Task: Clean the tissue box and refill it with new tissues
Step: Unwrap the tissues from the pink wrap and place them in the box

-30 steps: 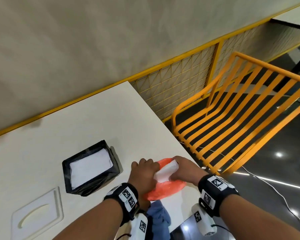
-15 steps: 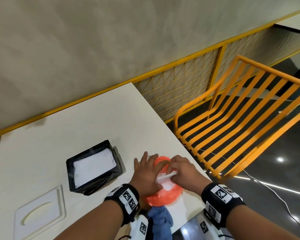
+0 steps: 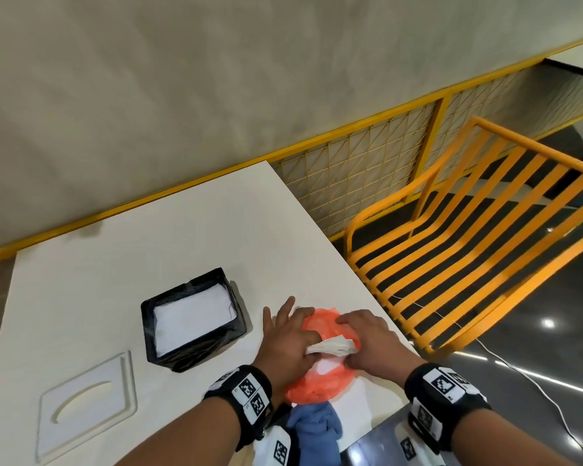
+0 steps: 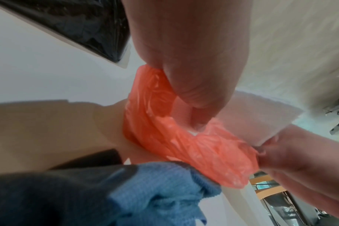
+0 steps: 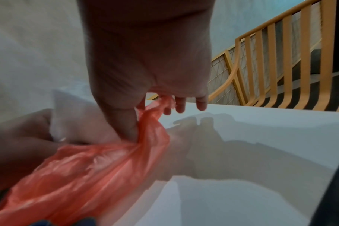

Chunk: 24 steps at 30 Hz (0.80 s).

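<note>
1. The left hand [image 3: 285, 344] pinches a stack of white tissues [image 3: 332, 347] with thumb and forefinger, its other fingers spread on the tabletop [image 3: 189, 237].
2. The right hand [image 3: 367, 344] pinches the orange plastic bag [image 3: 320, 381] beneath the stack.
3. The black tissue box [image 3: 196, 319], open and holding tissues, sits left of both hands.
4. A blue cloth [image 3: 317, 428] lies at the tabletop's near edge.

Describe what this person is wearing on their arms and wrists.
Forearms bare, no sleeves or gloves. Each wrist carries a wide black band bearing white square tags printed with black pixel codes; the right band matches. White camera housings with similar tags hang beneath the wrists.
</note>
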Each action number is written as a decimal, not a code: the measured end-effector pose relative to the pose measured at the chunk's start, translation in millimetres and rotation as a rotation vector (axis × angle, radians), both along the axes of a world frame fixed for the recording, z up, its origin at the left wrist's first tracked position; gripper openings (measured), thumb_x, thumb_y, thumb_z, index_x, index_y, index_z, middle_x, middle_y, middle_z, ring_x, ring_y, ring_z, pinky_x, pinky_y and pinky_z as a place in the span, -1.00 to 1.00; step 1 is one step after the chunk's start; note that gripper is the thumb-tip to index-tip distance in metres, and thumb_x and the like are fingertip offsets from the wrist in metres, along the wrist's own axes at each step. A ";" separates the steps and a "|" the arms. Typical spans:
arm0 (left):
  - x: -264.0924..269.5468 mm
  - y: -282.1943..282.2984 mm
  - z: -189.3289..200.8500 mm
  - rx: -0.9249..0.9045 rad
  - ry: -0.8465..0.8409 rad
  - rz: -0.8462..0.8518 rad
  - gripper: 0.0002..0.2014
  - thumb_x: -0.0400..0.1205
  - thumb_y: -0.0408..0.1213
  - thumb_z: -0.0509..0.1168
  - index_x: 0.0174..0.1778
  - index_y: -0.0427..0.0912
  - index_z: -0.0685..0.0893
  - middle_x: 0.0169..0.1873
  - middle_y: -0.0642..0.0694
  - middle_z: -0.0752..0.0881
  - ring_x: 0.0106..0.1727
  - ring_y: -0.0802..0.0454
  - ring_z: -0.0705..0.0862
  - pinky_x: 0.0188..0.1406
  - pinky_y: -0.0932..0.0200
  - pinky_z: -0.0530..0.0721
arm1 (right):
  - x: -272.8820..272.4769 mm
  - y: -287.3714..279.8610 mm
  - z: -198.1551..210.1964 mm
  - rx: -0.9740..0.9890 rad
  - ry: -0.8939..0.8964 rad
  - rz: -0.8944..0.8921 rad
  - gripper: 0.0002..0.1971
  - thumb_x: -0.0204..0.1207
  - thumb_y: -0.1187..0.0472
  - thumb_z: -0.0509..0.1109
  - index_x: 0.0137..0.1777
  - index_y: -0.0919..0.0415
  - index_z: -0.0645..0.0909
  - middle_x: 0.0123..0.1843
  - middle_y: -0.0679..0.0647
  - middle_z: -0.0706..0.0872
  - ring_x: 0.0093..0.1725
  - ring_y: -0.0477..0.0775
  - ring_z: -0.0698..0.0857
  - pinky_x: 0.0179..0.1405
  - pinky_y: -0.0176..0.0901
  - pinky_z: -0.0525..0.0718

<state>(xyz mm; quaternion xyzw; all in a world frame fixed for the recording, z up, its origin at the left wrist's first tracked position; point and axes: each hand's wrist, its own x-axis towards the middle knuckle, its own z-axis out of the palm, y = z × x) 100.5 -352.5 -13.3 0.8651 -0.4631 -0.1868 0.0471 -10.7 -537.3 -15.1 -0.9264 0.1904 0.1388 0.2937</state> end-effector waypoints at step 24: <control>41.7 63.3 106.9 -1.166 1.181 0.869 -0.64 0.63 -0.37 0.50 0.35 -0.22 0.71 0.25 -0.29 0.83 0.29 -0.31 0.79 0.33 -0.35 0.72 | 2.6 1.1 12.4 -0.184 0.165 0.029 -0.53 0.37 0.09 0.48 0.30 -0.14 0.56 0.21 -0.01 0.56 0.16 0.03 0.56 0.11 -0.08 0.66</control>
